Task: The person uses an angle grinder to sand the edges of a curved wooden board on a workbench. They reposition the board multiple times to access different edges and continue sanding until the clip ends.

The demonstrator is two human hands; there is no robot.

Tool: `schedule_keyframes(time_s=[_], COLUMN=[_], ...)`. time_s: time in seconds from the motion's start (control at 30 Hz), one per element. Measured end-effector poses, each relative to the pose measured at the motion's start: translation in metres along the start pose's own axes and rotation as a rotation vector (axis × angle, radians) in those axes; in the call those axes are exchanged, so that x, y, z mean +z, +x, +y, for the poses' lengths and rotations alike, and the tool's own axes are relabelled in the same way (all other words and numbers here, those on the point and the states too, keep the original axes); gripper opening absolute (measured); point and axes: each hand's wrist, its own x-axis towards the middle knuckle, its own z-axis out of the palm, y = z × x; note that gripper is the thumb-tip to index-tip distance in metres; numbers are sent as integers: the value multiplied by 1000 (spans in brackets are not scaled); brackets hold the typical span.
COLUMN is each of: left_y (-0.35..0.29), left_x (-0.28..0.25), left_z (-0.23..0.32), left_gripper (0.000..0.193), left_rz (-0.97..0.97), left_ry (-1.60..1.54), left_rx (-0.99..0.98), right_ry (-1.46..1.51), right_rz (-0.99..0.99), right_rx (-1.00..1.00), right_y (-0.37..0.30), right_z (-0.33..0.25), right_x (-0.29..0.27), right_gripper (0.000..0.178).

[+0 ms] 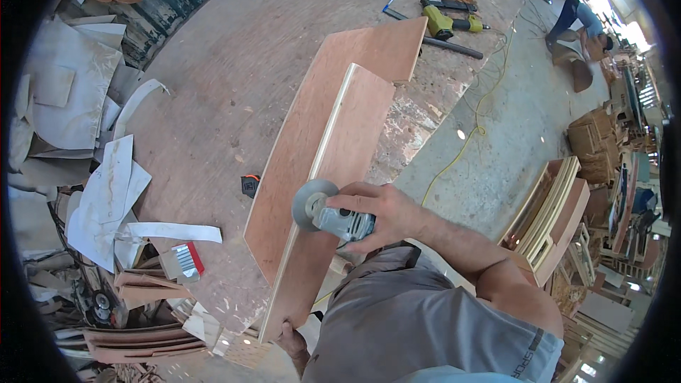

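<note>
My right hand is wrapped round the body of an angle grinder. Its grey disc is at the pale layered edge of a narrow plywood board; whether it touches the edge I cannot tell. At the board's near end my left hand grips the corner, its thumb on the face and the other fingers largely hidden. The board stands tilted on edge, against or just in front of a wider reddish plywood piece on the worktable.
A tape measure lies left of the wood. Beyond sit a yellow-green nail gun and a dark bar. A yellow hose crosses the floor. Sheet offcuts pile up at left; curved wooden frames stand at right. Another person bends far right.
</note>
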Motion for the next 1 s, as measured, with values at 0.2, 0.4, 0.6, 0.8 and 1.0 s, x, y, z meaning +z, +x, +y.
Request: schedule_keyframes(time_s=[0.2, 0.4, 0.6, 0.8, 1.0], left_y=[-2, -15, -27, 37, 64], left_x=[-4, 23, 30, 39, -3], left_z=[1, 33, 31, -4, 13], left_gripper=[70, 48, 23, 28, 60], left_rz=[-31, -58, -232, -408, -1066], left_ry=[-91, 25, 549, 394, 672], left_rx=[-9, -23, -13, 232, 260], right_ry=[-149, -148, 729, 1207, 1388], right_rz=[186, 630, 957, 645, 997], right_rx=[-13, 353, 382, 399, 366], right_y=[38, 49, -37, -153, -219], right_z=[46, 124, 112, 130, 62], right_x=[-71, -195, -155, -100, 5], right_gripper=[76, 69, 59, 74, 73])
